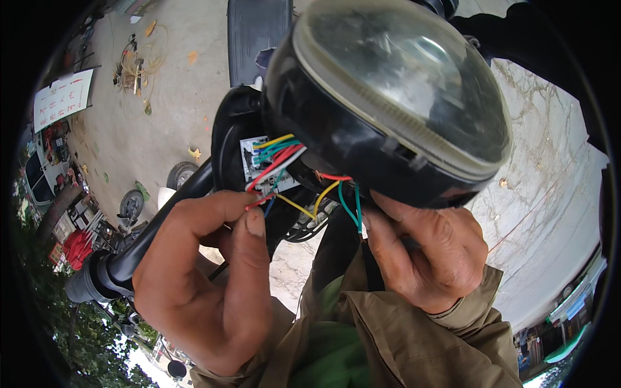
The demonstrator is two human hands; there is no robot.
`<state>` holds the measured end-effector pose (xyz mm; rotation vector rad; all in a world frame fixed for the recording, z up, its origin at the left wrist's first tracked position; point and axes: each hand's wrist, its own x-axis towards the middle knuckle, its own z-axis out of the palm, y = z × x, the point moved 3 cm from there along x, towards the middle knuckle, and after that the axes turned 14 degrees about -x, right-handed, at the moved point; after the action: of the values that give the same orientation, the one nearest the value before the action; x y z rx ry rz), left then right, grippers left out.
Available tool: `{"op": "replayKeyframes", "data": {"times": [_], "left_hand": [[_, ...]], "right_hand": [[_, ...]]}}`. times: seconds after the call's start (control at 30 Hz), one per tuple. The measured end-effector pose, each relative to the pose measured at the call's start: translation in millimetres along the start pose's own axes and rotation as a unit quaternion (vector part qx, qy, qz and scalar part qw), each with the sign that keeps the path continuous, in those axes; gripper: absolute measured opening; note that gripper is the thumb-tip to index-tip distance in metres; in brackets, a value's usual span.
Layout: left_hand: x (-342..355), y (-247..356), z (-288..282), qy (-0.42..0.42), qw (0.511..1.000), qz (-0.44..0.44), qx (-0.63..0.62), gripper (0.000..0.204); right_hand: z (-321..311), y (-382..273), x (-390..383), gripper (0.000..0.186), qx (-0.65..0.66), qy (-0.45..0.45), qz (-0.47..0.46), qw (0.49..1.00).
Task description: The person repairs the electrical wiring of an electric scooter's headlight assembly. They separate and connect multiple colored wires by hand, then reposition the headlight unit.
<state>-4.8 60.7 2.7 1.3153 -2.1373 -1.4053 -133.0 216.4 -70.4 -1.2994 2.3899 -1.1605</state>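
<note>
A round black headlamp (394,84) with a clouded lens is tilted above an open black bracket (229,119). Inside the bracket a pale wiring module (252,161) carries yellow, green, red and white wires. My left hand (200,278) is closed in a pinch on a short red wire (259,202) beside a pale connector and a yellow wire (296,207). My right hand (427,252) is curled closed just under the housing, its thumb against the green wires (349,210). What its fingertips grip is partly hidden.
A black handlebar (149,226) runs toward the lower left. Upper left on the concrete ground lie coiled wires (139,71) and small wheels (131,204), near a white sign (63,100) and red cloth (79,247). A dark mat (259,35) is behind; pale stone paving (543,194) is right.
</note>
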Motion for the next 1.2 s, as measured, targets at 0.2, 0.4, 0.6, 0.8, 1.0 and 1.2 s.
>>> {"op": "replayKeyframes", "data": {"times": [0.2,0.4,0.6,0.8,1.0,1.2], "left_hand": [[2,-2,1,0.02,0.999,0.025,-0.003,0.006],[3,-4,2,0.03,0.999,0.041,-0.017,0.005],[4,-6,-1,0.021,0.999,0.046,-0.018,0.006],[4,-4,-2,0.013,0.998,0.06,0.005,0.007],[6,-5,-2,-0.003,0.996,0.087,0.023,0.012],[6,-3,-2,-0.006,0.996,0.082,0.032,0.015]], "right_hand": [[5,4,-2,0.035,0.011,0.021,-0.006,1.0],[6,4,-2,0.033,0.003,0.045,-0.01,0.999],[-1,-2,0,0.03,-0.011,0.006,0.007,1.0],[-1,-6,0,0.03,-0.008,-0.001,0.026,1.0],[-3,-5,-1,0.034,0.006,-0.01,0.024,1.0],[-1,-3,-1,0.036,0.022,-0.013,0.021,0.999]]}}
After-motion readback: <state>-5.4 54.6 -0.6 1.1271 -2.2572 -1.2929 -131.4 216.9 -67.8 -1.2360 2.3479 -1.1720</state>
